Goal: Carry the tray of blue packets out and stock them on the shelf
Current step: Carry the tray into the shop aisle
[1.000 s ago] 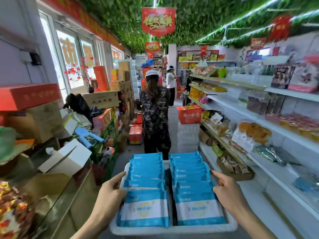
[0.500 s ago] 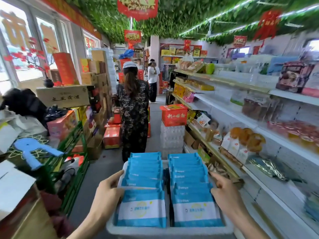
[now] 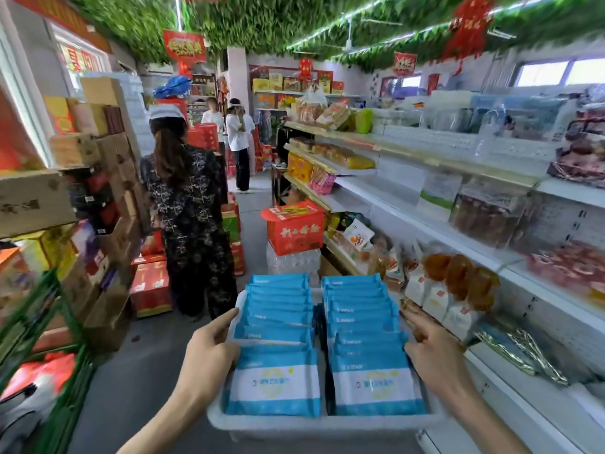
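Tray point(image 3: 324, 424) white, two rows overlapped blue packets point(image 3: 278, 381); left hand point(image 3: 206, 358), right hand point(image 3: 432, 358) grip its sides.

We see only left grip point(image 3: 209, 358) and right grip point(image 3: 432, 355), both bare. Forearms slim, bare right to the frame edge.

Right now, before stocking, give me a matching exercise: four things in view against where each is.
1. blue packets
2. red box
3. person in patterned clothes
4. right hand

a. on the bottled water by the shelf
b. holding the tray's right edge
c. in two rows in the tray
d. standing in the aisle ahead

Pairs: 1-c, 2-a, 3-d, 4-b
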A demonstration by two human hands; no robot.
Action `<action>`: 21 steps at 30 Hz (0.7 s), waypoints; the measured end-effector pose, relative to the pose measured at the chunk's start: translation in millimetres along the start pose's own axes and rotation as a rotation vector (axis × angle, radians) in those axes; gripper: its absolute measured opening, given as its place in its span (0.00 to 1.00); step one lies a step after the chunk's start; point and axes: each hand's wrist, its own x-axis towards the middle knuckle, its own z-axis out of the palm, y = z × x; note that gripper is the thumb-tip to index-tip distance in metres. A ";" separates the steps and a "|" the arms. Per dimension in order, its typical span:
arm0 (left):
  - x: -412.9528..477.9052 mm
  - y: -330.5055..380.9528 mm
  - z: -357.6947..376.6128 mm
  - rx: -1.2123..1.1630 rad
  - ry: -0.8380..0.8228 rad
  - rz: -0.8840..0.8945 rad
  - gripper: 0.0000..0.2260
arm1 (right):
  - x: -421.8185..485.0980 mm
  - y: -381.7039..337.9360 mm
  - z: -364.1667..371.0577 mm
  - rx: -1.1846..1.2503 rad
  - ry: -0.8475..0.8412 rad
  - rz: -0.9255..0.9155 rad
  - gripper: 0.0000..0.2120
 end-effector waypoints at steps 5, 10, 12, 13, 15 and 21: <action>131.7 -2.6 32.2 0.022 0.010 -0.011 0.36 | 135.8 -0.5 33.4 -0.008 -0.028 -0.001 0.31; 254.8 14.1 60.7 0.045 0.069 -0.047 0.35 | 281.5 -22.3 59.8 -0.033 -0.098 -0.041 0.29; 299.0 22.8 69.5 0.048 0.117 -0.019 0.33 | 335.4 -36.4 70.6 -0.024 -0.122 -0.061 0.29; 320.9 25.1 72.4 0.057 0.141 -0.008 0.33 | 359.1 -43.2 75.9 -0.029 -0.132 -0.069 0.29; 362.3 29.8 78.0 0.074 0.174 -0.003 0.33 | 404.4 -53.2 87.7 -0.013 -0.146 -0.076 0.29; 493.0 29.5 98.1 0.078 0.195 -0.009 0.33 | 534.2 -67.9 128.8 -0.068 -0.153 -0.106 0.30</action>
